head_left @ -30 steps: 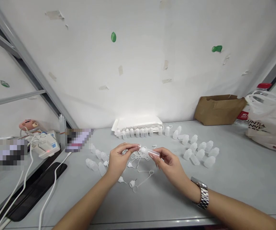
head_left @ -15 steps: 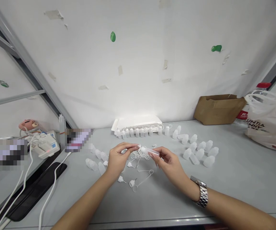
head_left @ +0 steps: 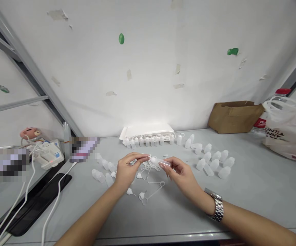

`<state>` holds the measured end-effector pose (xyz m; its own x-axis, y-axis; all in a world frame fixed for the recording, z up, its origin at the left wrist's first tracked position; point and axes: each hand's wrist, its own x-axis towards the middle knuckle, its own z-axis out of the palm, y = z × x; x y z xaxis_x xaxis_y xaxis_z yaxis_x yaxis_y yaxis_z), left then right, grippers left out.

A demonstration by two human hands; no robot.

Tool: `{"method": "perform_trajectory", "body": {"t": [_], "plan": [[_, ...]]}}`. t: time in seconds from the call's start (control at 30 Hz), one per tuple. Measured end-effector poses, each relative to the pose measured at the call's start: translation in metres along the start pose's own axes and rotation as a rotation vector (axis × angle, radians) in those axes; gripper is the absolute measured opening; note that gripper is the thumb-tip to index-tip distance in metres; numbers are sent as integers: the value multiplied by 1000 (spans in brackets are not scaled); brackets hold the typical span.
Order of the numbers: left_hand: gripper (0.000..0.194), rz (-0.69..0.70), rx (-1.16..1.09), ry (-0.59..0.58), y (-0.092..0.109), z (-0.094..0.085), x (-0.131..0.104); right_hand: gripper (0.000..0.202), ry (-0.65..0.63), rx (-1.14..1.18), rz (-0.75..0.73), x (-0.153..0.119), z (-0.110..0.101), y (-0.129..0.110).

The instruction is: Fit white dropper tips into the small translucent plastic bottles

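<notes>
In my right hand [head_left: 180,172] is a small translucent plastic squeeze bottle [head_left: 162,162], tipped sideways with its neck toward the left. My left hand [head_left: 127,169] pinches at the white needle-tip cap [head_left: 153,159] on that neck; the fingertips partly hide it. Below the bottle lies a pile of white looped cap straps [head_left: 150,167]. Nearer to me are loose white needle-tip caps [head_left: 142,195] and a strap with ring ends [head_left: 154,194]. More bottles [head_left: 105,164] lie beside my left hand, partly behind it.
Capped bottles [head_left: 148,141] stand in a row before a white tray [head_left: 150,130] at the wall. Several loose bottles [head_left: 214,164] are on the right. Farther back are a cardboard box [head_left: 235,118] and a plastic bag [head_left: 286,136]. Cables [head_left: 58,198] and a black panel [head_left: 37,208] lie left.
</notes>
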<state>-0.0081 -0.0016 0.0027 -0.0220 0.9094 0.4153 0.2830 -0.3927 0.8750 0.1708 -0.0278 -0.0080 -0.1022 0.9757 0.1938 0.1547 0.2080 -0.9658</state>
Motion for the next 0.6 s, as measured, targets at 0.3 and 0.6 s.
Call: {"method": "perform_trajectory", "body": {"t": [0.3,0.6], "plan": [[6,-38,-15,3,1,0,0,24,8,-20,-4,-1,0,-3],[6,-56,-24,5,2,0,-1,26,20,-20,2,-1,-2,-3]]}}
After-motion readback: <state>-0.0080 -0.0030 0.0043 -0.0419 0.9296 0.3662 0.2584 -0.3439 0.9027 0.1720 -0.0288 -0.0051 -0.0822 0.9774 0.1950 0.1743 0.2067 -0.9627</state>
